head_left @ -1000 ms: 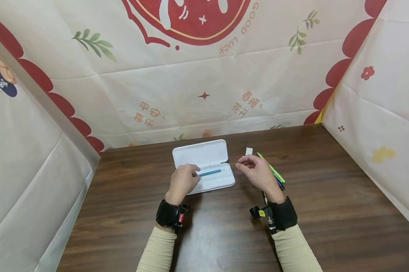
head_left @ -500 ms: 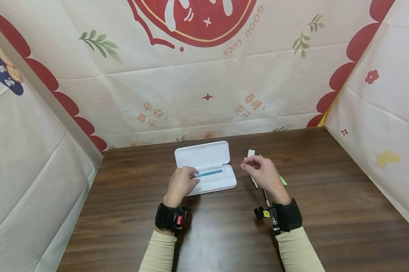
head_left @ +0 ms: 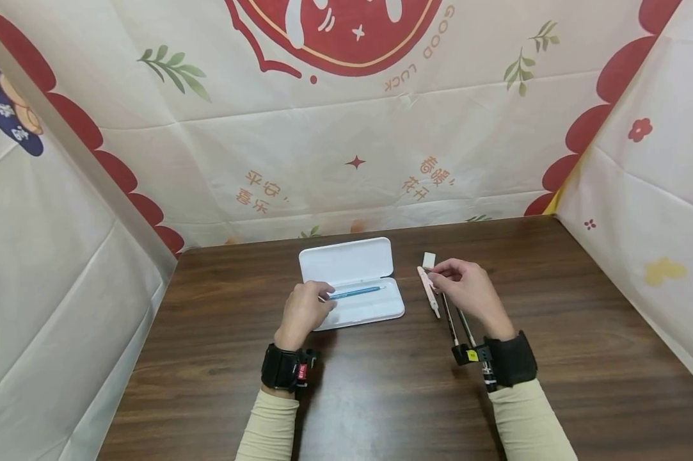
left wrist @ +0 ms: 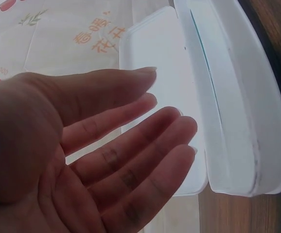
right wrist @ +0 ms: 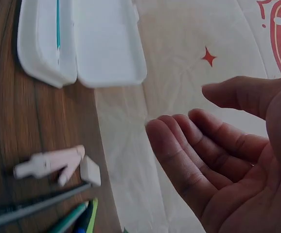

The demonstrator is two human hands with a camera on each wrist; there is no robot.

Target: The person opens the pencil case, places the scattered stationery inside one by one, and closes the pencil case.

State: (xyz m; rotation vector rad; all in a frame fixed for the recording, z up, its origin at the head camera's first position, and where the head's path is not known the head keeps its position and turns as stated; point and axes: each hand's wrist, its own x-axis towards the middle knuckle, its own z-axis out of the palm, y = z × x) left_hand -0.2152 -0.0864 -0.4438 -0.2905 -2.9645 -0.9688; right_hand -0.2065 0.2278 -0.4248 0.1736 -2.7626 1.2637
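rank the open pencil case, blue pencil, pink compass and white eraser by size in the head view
1. Open pencil case
2. Blue pencil and pink compass: too alike to rank
3. White eraser

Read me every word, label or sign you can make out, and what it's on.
"GOOD LUCK": backdrop.
"平安喜乐": backdrop, left of red star.
"春暖花开": backdrop, right of star.
Too small: red label, left wrist mount; yellow label, right wrist mount.
Cut off: white character, red circle.

The head view faces forward and down from above, while both close-in wrist views share the white case (left wrist: 179, 73).
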